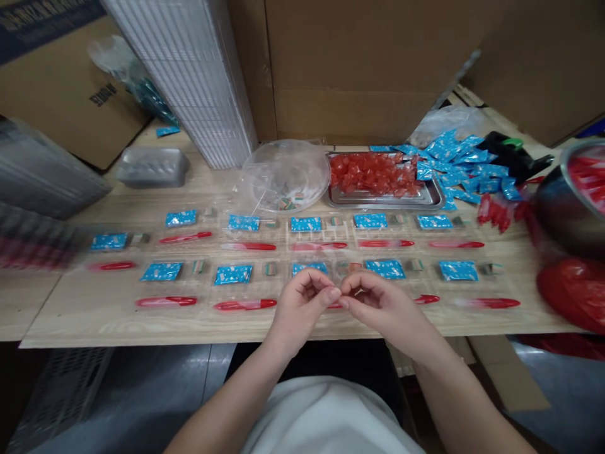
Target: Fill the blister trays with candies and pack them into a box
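My left hand (301, 309) and my right hand (382, 304) meet over the front row of clear plastic trays, thumbs and fingertips pinched together. Whatever lies between the fingertips is too small or hidden to make out. Beneath them, partly covered, sit a blue printed packet (308, 268) and a red pen. To the right of my right hand lie another blue packet (385, 269) and a small striped block (416, 265). Left of my left hand, a tray holds a red pen (244, 304), a blue packet (233, 274) and a small striped block (270, 268).
Behind the rows stand a round clear tub (289, 165) with small striped pieces and a metal tray (385, 203) of red wrapped pieces. Blue packets (456, 157) pile up at right, near a metal bowl (562, 195). Stacked plastic trays (184, 69) rise before cardboard boxes (340, 63).
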Demonstrator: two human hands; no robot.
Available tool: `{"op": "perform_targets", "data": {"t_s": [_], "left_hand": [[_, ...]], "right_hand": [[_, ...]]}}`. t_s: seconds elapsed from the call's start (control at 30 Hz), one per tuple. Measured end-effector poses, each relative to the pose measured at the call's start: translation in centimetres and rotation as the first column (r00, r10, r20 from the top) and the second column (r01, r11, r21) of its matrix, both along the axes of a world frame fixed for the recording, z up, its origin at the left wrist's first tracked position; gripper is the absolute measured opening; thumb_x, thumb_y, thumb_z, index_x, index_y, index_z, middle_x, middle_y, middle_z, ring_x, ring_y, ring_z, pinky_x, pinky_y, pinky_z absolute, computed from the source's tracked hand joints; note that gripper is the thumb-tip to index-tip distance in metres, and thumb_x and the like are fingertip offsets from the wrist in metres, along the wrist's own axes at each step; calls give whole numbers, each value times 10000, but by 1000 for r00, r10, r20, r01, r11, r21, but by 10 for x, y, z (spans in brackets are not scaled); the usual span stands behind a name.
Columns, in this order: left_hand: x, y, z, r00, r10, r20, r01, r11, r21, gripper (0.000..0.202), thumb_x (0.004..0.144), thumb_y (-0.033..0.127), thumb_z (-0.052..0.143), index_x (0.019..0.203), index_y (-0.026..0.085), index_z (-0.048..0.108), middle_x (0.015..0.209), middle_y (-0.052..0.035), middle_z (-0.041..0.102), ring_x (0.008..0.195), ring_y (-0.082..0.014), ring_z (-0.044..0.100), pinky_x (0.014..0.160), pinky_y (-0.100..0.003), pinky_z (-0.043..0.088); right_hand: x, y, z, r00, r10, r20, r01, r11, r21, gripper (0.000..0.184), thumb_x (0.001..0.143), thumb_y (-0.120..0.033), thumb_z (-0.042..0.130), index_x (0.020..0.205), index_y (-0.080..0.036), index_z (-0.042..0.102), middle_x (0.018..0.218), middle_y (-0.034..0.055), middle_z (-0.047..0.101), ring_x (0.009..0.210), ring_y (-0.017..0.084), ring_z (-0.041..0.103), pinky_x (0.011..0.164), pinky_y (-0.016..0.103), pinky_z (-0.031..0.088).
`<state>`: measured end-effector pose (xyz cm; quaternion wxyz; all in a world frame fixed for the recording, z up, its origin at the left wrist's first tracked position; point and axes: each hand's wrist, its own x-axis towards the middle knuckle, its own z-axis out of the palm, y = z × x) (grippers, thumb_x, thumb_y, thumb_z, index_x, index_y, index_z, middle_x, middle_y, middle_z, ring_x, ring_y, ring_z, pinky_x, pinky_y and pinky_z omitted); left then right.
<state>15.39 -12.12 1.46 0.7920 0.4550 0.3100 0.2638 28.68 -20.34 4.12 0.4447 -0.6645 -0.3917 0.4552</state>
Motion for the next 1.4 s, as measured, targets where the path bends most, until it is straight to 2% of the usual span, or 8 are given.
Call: {"op": "perform_targets", "data": {"t_s": [0.17, 0.37, 0.57, 0.77, 0.87, 1.0, 1.27, 1.4], "left_hand": [[-5, 1, 0, 997, -74, 35, 74, 997, 3, 222, 677, 257, 764, 821, 172, 617, 786, 8, 641, 749, -113, 612, 703, -225, 485], [-7, 5, 3, 995, -97, 9, 97, 995, -13, 174, 697, 218, 748, 833, 167, 650, 783, -10, 690, 752, -135, 651, 704, -242, 509], [-5, 4, 3, 996, -93, -6, 93, 996, 9, 190, 687, 231, 759, 816, 162, 638, 792, -24, 700, 749, -148, 660, 710, -261, 514], [-9, 6, 3, 982, -178, 66, 181, 982, -46, 165, 720, 206, 737, 866, 176, 665, 807, -3, 682, 737, -103, 631, 698, -214, 494], [-8, 8, 6, 973, -207, 105, 218, 970, -108, 147, 719, 218, 738, 844, 168, 679, 770, -2, 682, 674, -97, 619, 652, -211, 488], [-4, 9, 8, 980, -169, 103, 183, 971, -151, 157, 729, 265, 733, 838, 163, 685, 706, 2, 676, 610, -89, 601, 606, -203, 466], [-3, 7, 7, 981, -163, 107, 184, 955, -234, 184, 734, 285, 732, 880, 181, 690, 776, -8, 687, 651, -89, 603, 623, -201, 460], [-5, 8, 5, 981, -139, 136, 170, 952, -253, 174, 753, 288, 715, 885, 179, 682, 829, -24, 699, 708, -99, 617, 670, -207, 468]], "right_hand": [[4, 2, 0, 977, -55, -206, 50, 998, -31, 130, 746, -306, 675, 745, -179, 650, 674, -14, 616, 607, 91, 552, 594, 214, 469], [12, -3, -5, 948, -9, -319, 8, 1000, -5, 165, 772, -344, 667, 792, -184, 702, 762, 24, 680, 630, 113, 597, 616, 254, 516], [10, -2, -2, 947, -7, -320, 1, 1000, -21, 176, 754, -339, 692, 783, -172, 644, 751, 10, 632, 668, 113, 588, 649, 253, 497], [7, -3, -6, 950, 7, -312, -12, 1000, -13, 198, 725, -294, 722, 694, -167, 573, 631, -43, 523, 568, 67, 477, 510, 182, 395], [6, -6, -11, 891, 17, -454, -23, 1000, -8, 209, 711, -293, 740, 711, -173, 568, 661, -26, 587, 617, 90, 559, 564, 206, 466], [4, -8, -12, 758, -81, -648, 51, 997, -66, 216, 727, -331, 729, 765, -187, 573, 738, 9, 684, 678, 133, 663, 639, 267, 550], [-2, -7, -13, 616, -144, -774, 72, 989, -126, 257, 749, -418, 676, 777, -193, 555, 700, 8, 671, 673, 149, 688, 589, 230, 557], [-3, -8, -15, 612, -185, -769, 114, 983, -146, 272, 761, -445, 643, 856, -222, 520, 748, 10, 681, 677, 153, 686, 572, 241, 554]]}}
